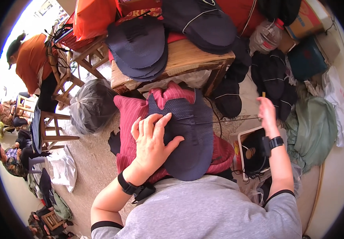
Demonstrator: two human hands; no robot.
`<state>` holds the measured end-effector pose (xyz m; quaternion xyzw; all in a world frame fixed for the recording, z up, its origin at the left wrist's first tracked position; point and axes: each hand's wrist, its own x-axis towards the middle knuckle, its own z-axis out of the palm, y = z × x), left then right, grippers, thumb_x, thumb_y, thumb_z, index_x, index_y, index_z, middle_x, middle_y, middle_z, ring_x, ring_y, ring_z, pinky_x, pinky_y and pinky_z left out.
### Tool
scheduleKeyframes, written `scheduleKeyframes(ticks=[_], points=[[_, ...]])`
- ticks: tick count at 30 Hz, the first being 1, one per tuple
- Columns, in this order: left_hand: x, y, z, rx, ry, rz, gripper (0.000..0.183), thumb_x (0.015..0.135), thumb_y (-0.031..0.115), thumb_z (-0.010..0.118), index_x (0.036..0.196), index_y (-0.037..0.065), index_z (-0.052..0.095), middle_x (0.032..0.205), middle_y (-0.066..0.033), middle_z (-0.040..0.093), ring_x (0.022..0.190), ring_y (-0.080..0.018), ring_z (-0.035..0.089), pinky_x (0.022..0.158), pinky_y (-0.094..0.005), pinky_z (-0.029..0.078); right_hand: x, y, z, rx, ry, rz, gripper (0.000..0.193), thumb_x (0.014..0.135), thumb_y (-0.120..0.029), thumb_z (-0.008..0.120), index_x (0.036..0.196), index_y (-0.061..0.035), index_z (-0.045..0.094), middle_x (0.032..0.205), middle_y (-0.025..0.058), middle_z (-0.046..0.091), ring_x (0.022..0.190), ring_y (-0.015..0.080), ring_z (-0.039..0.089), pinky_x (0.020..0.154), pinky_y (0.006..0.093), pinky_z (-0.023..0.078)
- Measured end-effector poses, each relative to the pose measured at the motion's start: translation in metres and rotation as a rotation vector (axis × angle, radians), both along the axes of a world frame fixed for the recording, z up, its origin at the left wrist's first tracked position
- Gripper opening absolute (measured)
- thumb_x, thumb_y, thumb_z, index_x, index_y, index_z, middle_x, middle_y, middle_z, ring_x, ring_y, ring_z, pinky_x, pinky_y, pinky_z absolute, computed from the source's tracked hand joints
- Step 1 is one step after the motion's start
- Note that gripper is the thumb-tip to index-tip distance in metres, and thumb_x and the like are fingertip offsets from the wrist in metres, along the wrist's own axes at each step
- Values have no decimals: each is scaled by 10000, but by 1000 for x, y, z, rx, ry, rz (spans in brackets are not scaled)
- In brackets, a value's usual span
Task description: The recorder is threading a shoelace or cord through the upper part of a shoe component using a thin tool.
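Across my lap lies a dark blue stitched fabric piece (198,151), rounded at its near end, on a red striped cloth (129,119). My left hand (152,137) rests on its left side, fingers stretched and thumb spread, pressing it from above. A dark thread (235,120) runs taut from the middle of the piece out to my right hand (267,113). That hand is raised to the right, its fingers closed around the thread. A small yellow tip (264,94) sticks up by its fingers; what it belongs to is hidden.
Ahead stands a wooden bench (180,59) bearing stacked dark fabric pieces (138,47). A white-rimmed bin (241,153) sits under my right forearm. To the left are a dark plastic bag (92,105) and wooden stools (54,129). A person in orange (32,61) sits farther off.
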<state>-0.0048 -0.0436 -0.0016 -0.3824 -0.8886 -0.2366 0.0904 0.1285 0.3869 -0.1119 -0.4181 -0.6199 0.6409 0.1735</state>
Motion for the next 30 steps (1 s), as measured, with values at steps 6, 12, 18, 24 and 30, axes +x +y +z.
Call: scheduleKeyframes(ticks=[6, 12, 18, 24, 30], points=[[3, -19, -4, -66, -18, -190, 704, 799, 357, 823, 1425, 124, 600, 1453, -139, 506, 1271, -278, 520, 1186, -517, 247, -12, -9, 33, 22, 120, 129, 268, 1107, -267, 483, 1232, -49, 577, 692, -75, 427, 528, -3, 311, 436, 186, 234], [19, -40, -3, -170, -88, -316, 590, 841, 310, 782, 1383, 125, 641, 1535, -176, 457, 1368, -291, 490, 1201, -541, 246, -46, -141, 94, 149, 262, 682, 83, 1038, -104, 582, 1089, -40, 578, 814, -7, 589, 749, 71, 594, 690, 249, 507], [16, -38, -2, -15, -166, -307, 533, 823, 247, 797, 1335, 151, 682, 1553, -192, 448, 1413, -315, 465, 1195, -536, 280, -66, -209, 124, 650, 192, 916, 92, 960, -76, 657, 1022, -43, 598, 822, 118, 674, 730, 262, 692, 646, 363, 530], [11, -40, -6, -25, -162, -322, 506, 826, 212, 805, 1320, 173, 697, 1542, -156, 468, 1426, -300, 464, 1199, -528, 317, -69, -216, 116, 587, 179, 851, 152, 949, -114, 688, 1035, -42, 587, 823, 126, 673, 736, 278, 693, 652, 378, 531], [12, -39, -7, 31, -176, -310, 506, 824, 182, 805, 1319, 181, 701, 1515, -173, 482, 1430, -333, 456, 1196, -533, 337, -58, -190, 98, 419, -2, 822, 233, 904, -157, 766, 1042, -23, 636, 709, -4, 527, 645, 90, 498, 624, 287, 464]])
